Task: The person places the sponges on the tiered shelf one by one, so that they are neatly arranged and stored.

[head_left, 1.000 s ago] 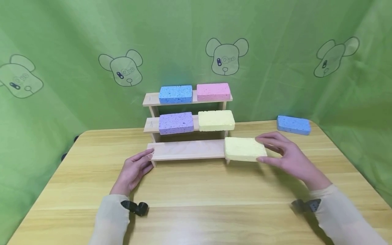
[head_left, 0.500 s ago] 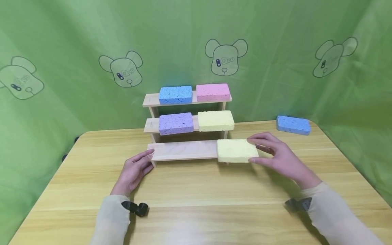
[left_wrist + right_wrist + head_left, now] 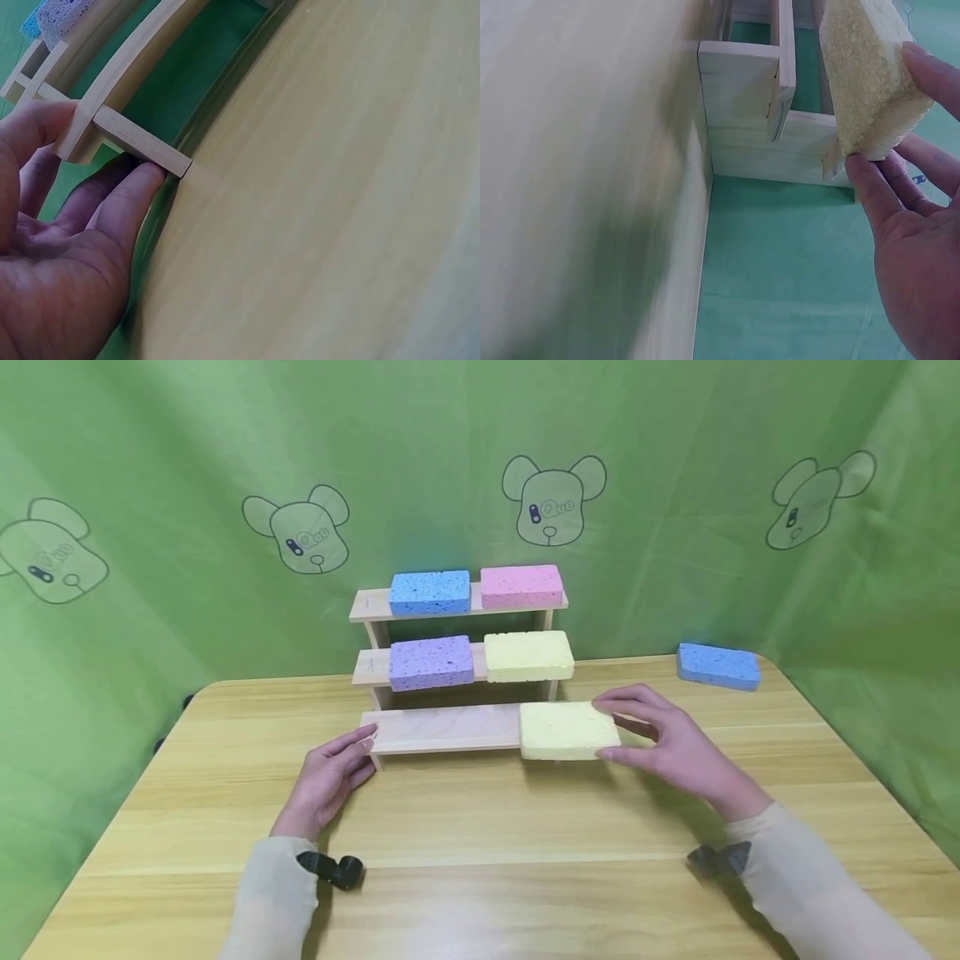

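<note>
A pale yellow sponge [image 3: 568, 731] is pinched at its right end by my right hand [image 3: 663, 739], thumb at the near edge and fingers at the far edge. It lies flat over the right part of the bottom tier of a three-tier wooden display rack [image 3: 450, 728]. Whether its underside touches the board, I cannot tell. My left hand [image 3: 330, 777] holds the left end of that bottom tier; in the left wrist view its thumb is at the board's end and fingers touch the leg [image 3: 142, 141].
Above sit a purple sponge [image 3: 431, 662] and another yellow sponge [image 3: 528, 655] on the middle tier, a blue sponge [image 3: 430, 592] and a pink sponge [image 3: 521, 586] on top. A second blue sponge [image 3: 717, 666] lies at the table's back right corner. Green curtain [image 3: 420, 460] hangs behind.
My right hand has moved left with the yellow sponge, from beyond the bottom tier's right end to over its right part. The left hand has stayed on the rack.
</note>
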The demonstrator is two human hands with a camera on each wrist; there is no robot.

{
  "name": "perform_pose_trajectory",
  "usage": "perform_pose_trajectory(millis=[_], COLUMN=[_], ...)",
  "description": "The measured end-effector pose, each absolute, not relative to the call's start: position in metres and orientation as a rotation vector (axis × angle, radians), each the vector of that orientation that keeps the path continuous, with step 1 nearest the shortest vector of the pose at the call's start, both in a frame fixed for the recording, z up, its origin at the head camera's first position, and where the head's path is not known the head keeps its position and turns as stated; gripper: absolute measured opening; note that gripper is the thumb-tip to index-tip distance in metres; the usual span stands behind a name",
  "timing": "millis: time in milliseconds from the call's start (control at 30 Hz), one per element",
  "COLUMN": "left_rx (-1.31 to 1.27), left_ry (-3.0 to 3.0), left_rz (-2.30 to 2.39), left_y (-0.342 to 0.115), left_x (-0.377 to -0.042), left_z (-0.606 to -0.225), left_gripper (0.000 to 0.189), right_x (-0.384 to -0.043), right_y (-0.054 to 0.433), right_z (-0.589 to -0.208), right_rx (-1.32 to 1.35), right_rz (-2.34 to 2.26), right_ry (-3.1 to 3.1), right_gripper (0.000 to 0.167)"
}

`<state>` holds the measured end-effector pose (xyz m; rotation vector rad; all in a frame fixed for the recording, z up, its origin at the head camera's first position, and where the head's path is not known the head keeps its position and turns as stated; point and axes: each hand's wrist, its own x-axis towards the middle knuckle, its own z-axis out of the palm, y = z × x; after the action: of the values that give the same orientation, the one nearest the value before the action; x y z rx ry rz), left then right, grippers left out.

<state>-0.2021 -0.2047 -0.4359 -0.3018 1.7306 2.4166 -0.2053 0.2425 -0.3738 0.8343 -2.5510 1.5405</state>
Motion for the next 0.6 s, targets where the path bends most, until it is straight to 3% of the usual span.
perform_pose_trajectory(millis=[600], left_rx=[-0.336], left_ry=[1.735], left_rz=[2.42], left_y=[-0.203], left_x=[-0.203], left_z=[-0.436], left_gripper=[0.045], right_x=[-0.208], right_y=[0.218], right_z=[-0.37], right_rx=[0.885], right_rz=[1.532], right_ry=[-2.571], right_gripper=[0.054])
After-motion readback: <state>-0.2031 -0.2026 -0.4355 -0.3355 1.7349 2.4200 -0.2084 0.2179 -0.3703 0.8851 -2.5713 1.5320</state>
